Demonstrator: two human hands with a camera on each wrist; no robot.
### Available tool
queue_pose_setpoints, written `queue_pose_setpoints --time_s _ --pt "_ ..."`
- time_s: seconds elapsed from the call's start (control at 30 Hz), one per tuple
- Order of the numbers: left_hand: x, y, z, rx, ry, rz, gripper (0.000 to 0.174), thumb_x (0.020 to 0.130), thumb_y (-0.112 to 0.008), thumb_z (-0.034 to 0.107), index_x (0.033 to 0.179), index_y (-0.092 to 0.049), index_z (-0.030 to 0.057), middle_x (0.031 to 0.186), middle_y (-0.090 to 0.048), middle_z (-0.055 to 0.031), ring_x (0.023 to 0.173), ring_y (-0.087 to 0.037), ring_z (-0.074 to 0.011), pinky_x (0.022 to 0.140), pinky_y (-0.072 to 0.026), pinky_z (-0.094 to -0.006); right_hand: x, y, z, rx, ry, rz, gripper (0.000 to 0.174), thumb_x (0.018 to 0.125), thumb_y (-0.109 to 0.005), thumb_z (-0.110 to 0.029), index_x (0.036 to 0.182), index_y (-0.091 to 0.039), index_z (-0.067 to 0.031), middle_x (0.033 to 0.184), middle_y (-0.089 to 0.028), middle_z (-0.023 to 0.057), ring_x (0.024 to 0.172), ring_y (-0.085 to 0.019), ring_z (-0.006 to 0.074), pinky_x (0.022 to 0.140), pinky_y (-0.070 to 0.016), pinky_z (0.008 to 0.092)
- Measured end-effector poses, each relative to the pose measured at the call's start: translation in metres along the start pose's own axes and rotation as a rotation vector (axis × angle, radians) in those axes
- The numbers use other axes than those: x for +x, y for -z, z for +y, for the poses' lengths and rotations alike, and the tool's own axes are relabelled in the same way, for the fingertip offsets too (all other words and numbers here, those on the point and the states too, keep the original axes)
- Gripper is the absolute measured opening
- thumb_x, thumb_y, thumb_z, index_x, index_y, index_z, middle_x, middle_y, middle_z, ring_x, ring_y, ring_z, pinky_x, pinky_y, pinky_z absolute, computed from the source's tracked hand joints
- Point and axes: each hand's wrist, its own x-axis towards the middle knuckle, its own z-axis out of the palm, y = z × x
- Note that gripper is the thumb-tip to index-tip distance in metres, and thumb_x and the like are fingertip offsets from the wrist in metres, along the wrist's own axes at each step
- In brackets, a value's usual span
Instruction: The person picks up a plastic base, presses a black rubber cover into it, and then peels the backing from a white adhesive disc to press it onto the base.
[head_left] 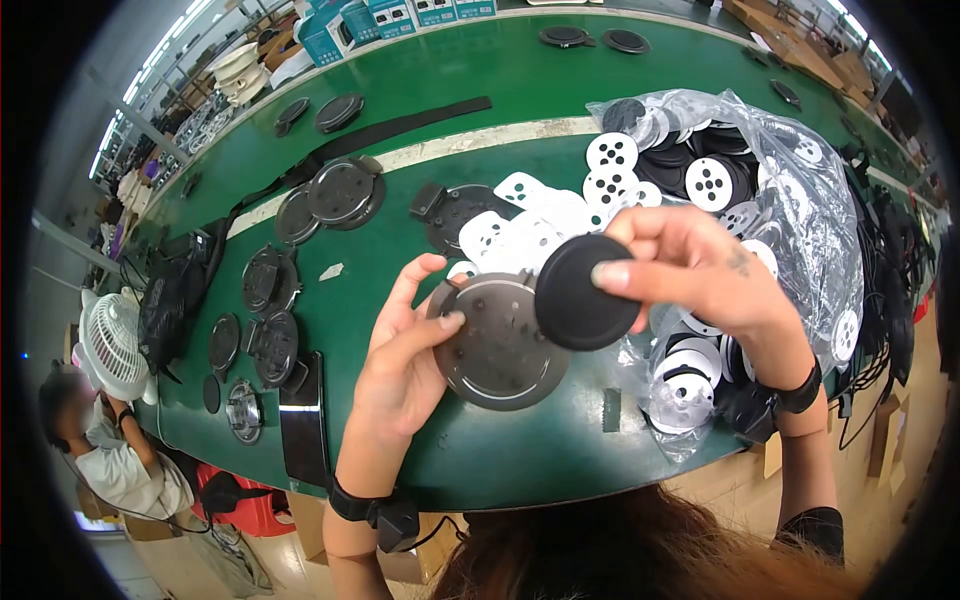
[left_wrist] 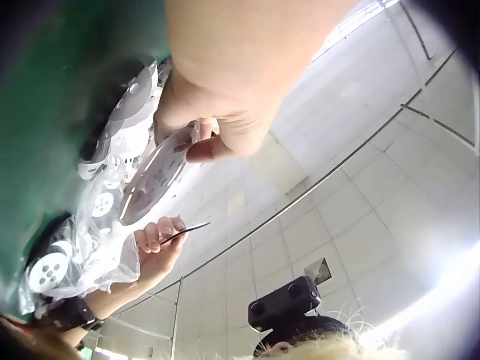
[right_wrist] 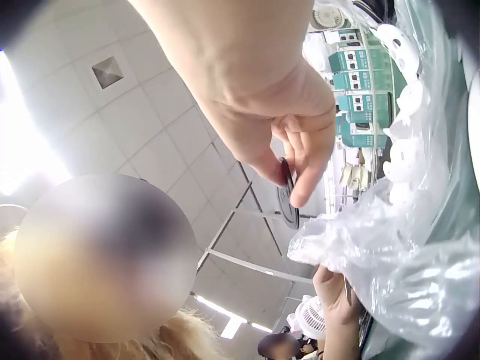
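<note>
My left hand (head_left: 402,352) grips a round smoky see-through plastic disc (head_left: 495,345) by its left edge, thumb on its face. A flat black round pad (head_left: 578,300) is pinched between the thumb and fingers of my right hand (head_left: 715,268). In the head view the pad overlaps the right edge of the smoky disc. From the left wrist, the smoky disc (left_wrist: 159,176) appears tilted, held near its rim. The pad (right_wrist: 287,204) shows nearly edge-on in the right wrist view. White sheets with holes (head_left: 545,222) lie on the table behind both hands.
A clear plastic bag (head_left: 815,250) of black and white perforated discs lies on the right. Several dark round parts (head_left: 275,345) and a phone-like black slab (head_left: 304,420) lie at left. A black strap (head_left: 380,128) crosses the green table. Another person (head_left: 125,455) sits far left.
</note>
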Motion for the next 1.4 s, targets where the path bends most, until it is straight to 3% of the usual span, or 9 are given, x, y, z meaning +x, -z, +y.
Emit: queue_pose_setpoints --time_s 0.07,0.2,0.37,0.5,0.6,0.73,1.07,1.13,1.4 --pt "-0.001 -0.005 -0.004 -0.212 -0.108 -0.014 0.034 0.088 -0.048 -0.001 0.119 -0.039 0.0085 0.111 -0.049 -0.0097 0.108 -0.052 -0.0215 0.092 -0.0454 -0.0352 0.008 -0.008 0.024 -0.061 0.204 -0.004 0.015 0.086 -0.064 -0.014 0.089 -0.059 -0.0002 0.081 -0.063 0.0005 0.073 -0.058 0.0064 0.063 -0.0475 0.0200" --pt "-0.003 -0.013 -0.013 -0.119 -0.178 -0.030 0.025 0.092 -0.046 0.006 0.116 -0.040 0.0089 0.111 -0.049 -0.0079 0.116 -0.049 -0.0243 0.091 -0.0467 -0.0359 0.007 -0.018 0.017 0.046 0.089 0.016 0.014 0.086 -0.064 -0.013 0.090 -0.058 -0.0007 0.083 -0.063 0.0003 0.073 -0.056 0.0048 0.065 -0.0456 0.0195" --pt "-0.006 -0.018 -0.005 0.501 -0.098 -0.082 0.035 0.090 -0.038 -0.002 0.124 -0.036 0.0049 0.117 -0.049 -0.0091 0.090 -0.054 -0.0111 0.067 -0.0553 -0.0266 0.004 -0.013 0.005 0.024 0.143 0.162 0.013 0.085 -0.064 -0.012 0.089 -0.058 -0.0014 0.081 -0.063 -0.0002 0.070 -0.054 0.0020 0.060 -0.0410 0.0168" --pt "-0.008 -0.018 -0.009 0.467 -0.074 -0.224 0.034 0.088 -0.033 -0.005 0.120 -0.030 0.0053 0.109 -0.051 -0.0189 0.083 -0.061 -0.0215 0.054 -0.0568 -0.0293 0.005 -0.012 0.007 -0.010 0.151 0.201 0.014 0.084 -0.066 -0.013 0.090 -0.059 -0.0015 0.081 -0.063 -0.0005 0.069 -0.053 0.0016 0.059 -0.0405 0.0166" --pt "-0.012 -0.020 -0.007 0.391 -0.096 -0.127 0.036 0.088 -0.033 -0.006 0.121 -0.028 0.0069 0.108 -0.051 -0.0189 0.081 -0.060 -0.0206 0.051 -0.0550 -0.0273 0.008 -0.012 0.015 -0.050 0.323 0.283 0.016 0.083 -0.067 -0.014 0.090 -0.060 -0.0010 0.080 -0.062 -0.0005 0.067 -0.053 0.0018 0.058 -0.0402 0.0169" --pt "-0.013 -0.017 -0.006 0.481 -0.128 -0.146 0.035 0.086 -0.026 -0.003 0.112 -0.048 -0.0038 0.110 -0.044 -0.0174 0.084 -0.057 -0.0189 0.060 -0.0558 -0.0287 0.003 -0.018 0.004 0.059 0.146 0.206 0.022 0.083 -0.067 -0.016 0.094 -0.060 0.0014 0.076 -0.062 0.0013 0.062 -0.054 0.0038 0.053 -0.0419 0.0177" --pt "-0.018 -0.028 -0.016 0.749 -0.342 -0.162 0.023 0.086 -0.051 0.007 0.104 -0.056 -0.0055 0.097 -0.043 -0.0118 0.076 -0.057 -0.0146 0.061 -0.0544 -0.0247 -0.001 -0.026 0.007 0.471 -0.092 -0.086 0.033 0.088 -0.061 -0.015 0.116 -0.047 -0.0034 0.076 -0.060 0.0023 0.047 -0.052 0.0041 0.042 -0.0411 0.0167" --pt "-0.017 -0.028 -0.018 0.723 -0.415 -0.157 0.022 0.084 -0.056 0.006 0.103 -0.057 -0.0052 0.095 -0.043 -0.0108 0.075 -0.056 -0.0136 0.059 -0.0546 -0.0235 0.001 -0.034 0.012 0.107 0.070 0.077 0.027 0.090 -0.058 -0.012 0.113 -0.046 -0.0038 0.076 -0.059 0.0018 0.051 -0.052 0.0043 0.044 -0.0411 0.0166" --pt "-0.014 -0.028 -0.018 0.690 -0.265 0.028 0.023 0.091 -0.053 0.011 0.105 -0.056 -0.0070 0.098 -0.044 -0.0120 0.067 -0.054 -0.0131 0.054 -0.0550 -0.0238 0.004 -0.037 0.025 -0.123 0.506 0.263 0.033 0.084 -0.061 -0.001 0.114 -0.049 -0.0030 0.081 -0.063 0.0056 0.059 -0.058 0.0088 0.054 -0.0481 0.0209"
